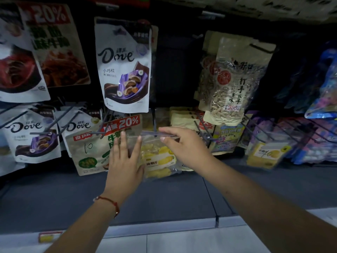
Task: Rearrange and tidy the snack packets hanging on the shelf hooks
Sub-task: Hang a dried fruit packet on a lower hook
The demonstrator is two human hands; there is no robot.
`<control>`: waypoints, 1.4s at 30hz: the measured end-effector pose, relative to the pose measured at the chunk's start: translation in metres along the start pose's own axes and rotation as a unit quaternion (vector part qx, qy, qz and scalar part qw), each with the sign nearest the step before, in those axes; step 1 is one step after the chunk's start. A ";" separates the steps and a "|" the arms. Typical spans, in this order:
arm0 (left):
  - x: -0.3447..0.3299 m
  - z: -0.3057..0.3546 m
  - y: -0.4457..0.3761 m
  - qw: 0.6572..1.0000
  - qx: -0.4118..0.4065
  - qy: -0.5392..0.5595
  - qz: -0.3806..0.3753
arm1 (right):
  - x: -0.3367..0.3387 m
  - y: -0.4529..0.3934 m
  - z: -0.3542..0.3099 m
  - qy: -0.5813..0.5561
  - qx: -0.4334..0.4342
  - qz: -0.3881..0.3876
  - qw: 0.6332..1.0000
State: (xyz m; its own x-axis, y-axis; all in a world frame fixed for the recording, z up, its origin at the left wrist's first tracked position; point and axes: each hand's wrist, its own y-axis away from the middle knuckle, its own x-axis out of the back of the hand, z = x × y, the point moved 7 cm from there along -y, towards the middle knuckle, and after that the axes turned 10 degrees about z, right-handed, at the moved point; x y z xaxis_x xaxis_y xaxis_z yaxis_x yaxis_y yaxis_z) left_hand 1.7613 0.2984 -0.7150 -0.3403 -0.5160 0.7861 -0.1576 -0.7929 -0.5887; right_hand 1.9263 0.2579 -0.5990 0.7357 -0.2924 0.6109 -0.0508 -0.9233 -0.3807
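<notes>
A clear packet of yellow snacks hangs in the lower row at the centre. My left hand lies flat against its left side with straight fingers. My right hand pinches the packet's top edge near a hook. Left of it hangs a green and white packet with a red 20% label. White Dove packets hang above and at the lower left.
A seed packet hangs at the upper right. Purple and blue packets and a second yellow packet fill the lower right. Black wire hooks stick out toward me. A dark shelf runs below.
</notes>
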 end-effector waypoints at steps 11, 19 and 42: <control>0.013 0.020 0.064 0.967 -0.002 -0.041 -0.250 | 0.021 0.026 -0.007 0.131 0.086 -0.077 0.985; 0.077 0.055 0.057 0.968 0.029 -0.025 -0.248 | 0.048 0.045 0.008 0.156 0.063 -0.103 0.980; 0.217 -0.016 -0.013 0.992 0.111 0.023 -0.059 | 0.014 -0.096 -0.096 -0.155 -0.140 0.089 0.974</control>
State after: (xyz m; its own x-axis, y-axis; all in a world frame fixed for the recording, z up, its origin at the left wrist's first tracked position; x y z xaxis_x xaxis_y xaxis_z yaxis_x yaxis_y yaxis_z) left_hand 1.6747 0.2019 -0.5398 -0.3736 -0.4048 0.8346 0.0072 -0.9010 -0.4338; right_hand 1.8762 0.3185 -0.4871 0.8649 -0.4048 0.2967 -0.3461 -0.9092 -0.2315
